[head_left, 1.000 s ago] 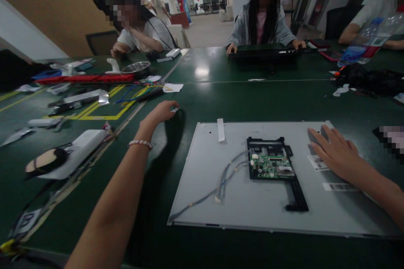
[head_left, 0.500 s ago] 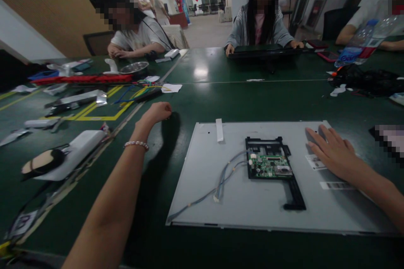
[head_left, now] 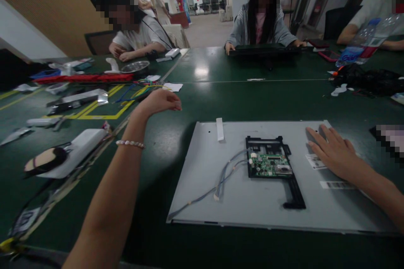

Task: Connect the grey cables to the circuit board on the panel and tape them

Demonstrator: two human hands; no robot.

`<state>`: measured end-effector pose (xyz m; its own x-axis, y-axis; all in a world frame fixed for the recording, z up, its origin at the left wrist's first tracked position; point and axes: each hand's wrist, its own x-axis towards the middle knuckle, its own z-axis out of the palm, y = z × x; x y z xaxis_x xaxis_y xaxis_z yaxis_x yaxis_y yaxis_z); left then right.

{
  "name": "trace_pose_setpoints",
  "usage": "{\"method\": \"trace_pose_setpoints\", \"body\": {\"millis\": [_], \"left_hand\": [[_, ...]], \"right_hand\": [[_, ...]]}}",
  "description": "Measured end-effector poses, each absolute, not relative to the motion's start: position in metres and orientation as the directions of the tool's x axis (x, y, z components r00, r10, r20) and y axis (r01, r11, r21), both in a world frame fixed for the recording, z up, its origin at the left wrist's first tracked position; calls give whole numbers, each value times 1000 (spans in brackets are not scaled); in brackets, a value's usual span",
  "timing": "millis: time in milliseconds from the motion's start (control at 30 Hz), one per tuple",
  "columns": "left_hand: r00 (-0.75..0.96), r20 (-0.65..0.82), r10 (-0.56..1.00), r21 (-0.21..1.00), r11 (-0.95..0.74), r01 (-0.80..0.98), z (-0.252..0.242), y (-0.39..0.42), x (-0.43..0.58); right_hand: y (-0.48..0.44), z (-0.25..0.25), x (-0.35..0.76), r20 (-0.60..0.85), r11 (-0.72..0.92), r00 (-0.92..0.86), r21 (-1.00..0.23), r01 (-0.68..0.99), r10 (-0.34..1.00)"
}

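Note:
A grey metal-backed display panel point(head_left: 202, 176) lies flat on the green table. On its middle sits a black plastic bracket point(head_left: 295, 195) with a green circuit board point(head_left: 268, 164). Thin grey-blue cables point(head_left: 202, 197) run from the board to the panel's lower left corner. My right hand point(head_left: 336, 151) rests flat and open on the panel's right part, near a white label and a barcode strip. My left hand point(head_left: 162, 103), with a bead bracelet at the wrist, hovers above the table left of the panel. Its fingers are bent together; anything between them is hidden.
A white strip point(head_left: 220, 129) lies at the panel's far edge. To the left are a computer mouse point(head_left: 47, 160), a white box point(head_left: 83, 147) and loose parts. Across the table a person holds a black screen point(head_left: 265, 51). Plastic bottles point(head_left: 360, 44) stand at the right.
My left hand has risen from near the table and shifted slightly right, its fingers now drooping. My right hand and the panel have stayed put.

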<state>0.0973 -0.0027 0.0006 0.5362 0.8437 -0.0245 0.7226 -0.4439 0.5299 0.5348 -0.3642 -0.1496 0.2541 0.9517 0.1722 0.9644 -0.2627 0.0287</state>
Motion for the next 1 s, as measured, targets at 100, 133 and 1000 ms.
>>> {"method": "trace_pose_setpoints", "body": {"millis": [100,133,1000], "left_hand": [[647,-59,761,523,-528,669,7,-16,115],[662,-41,748,510,-554,657,9,-22,122],[820,-330,467,943,138,301,-54,-243,264]], "right_hand": [[-365,-148,534,177,-258,249,26,966,952],[-365,-148,533,180,-257,249,22,966,952],[-376,-76,449,688,666,-465,-35,746,557]]}}
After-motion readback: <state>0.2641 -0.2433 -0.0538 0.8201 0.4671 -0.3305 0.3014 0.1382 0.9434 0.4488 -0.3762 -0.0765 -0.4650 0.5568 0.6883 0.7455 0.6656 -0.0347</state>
